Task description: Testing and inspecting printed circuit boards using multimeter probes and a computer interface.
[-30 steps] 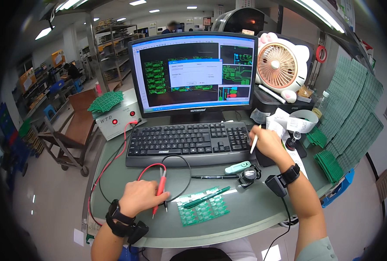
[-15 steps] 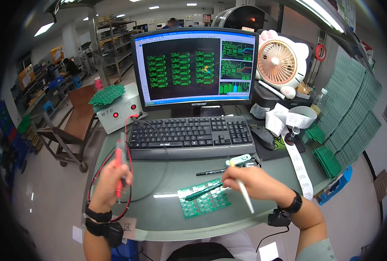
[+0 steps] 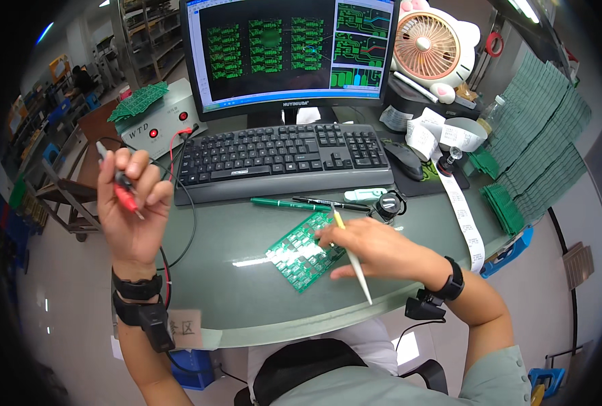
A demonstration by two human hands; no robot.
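My left hand (image 3: 135,210) is raised at the desk's left side, its fingers curled round test probes. A red probe (image 3: 125,197) points down from the palm, and a grey-tipped probe (image 3: 102,150) sticks out above the fingers. My right hand (image 3: 389,250) holds a slim white pen-shaped tool (image 3: 358,274) with a yellow band, its thick end slanting toward the desk's front edge. Those fingertips touch or hover over the right edge of a green circuit board panel (image 3: 294,262), which lies at an angle. Behind the board rest a green pen (image 3: 281,203) and a black pen (image 3: 314,201).
A keyboard (image 3: 281,162) and mouse (image 3: 404,161) lie behind the pens, under a monitor (image 3: 287,105). A grey test box (image 3: 162,122) feeds the probe leads. At right are a paper strip (image 3: 465,223), a fan (image 3: 426,44) and stacked green boards (image 3: 503,210).
The green pen went from my right hand to the desk behind the board. The board has turned. My left hand has risen with the probes, and the view has tilted downward.
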